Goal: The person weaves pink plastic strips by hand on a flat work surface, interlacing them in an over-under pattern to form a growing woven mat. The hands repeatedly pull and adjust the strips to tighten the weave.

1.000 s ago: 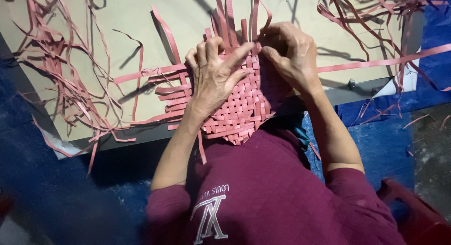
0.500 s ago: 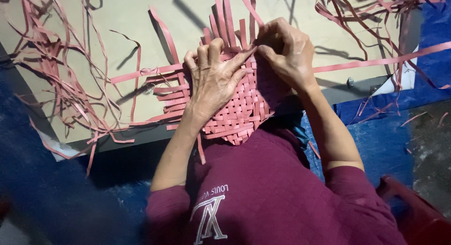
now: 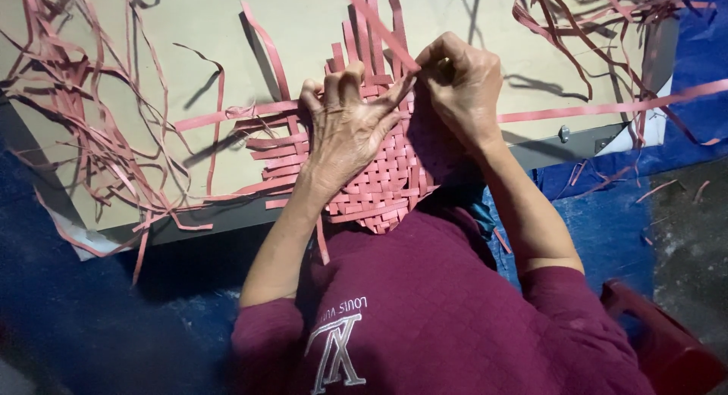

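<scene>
Head view: woven pink mat at frame centre on tan board. Left hand pressed flat on mat, fingers spread. Right hand pinching pink strip. Strips look light, floppy, creasable; grip near weave edge.

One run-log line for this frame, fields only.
left hand: pressing woven pink mat | right hand: pinching pink strip | surface: tan board | loose strips at sides
</scene>
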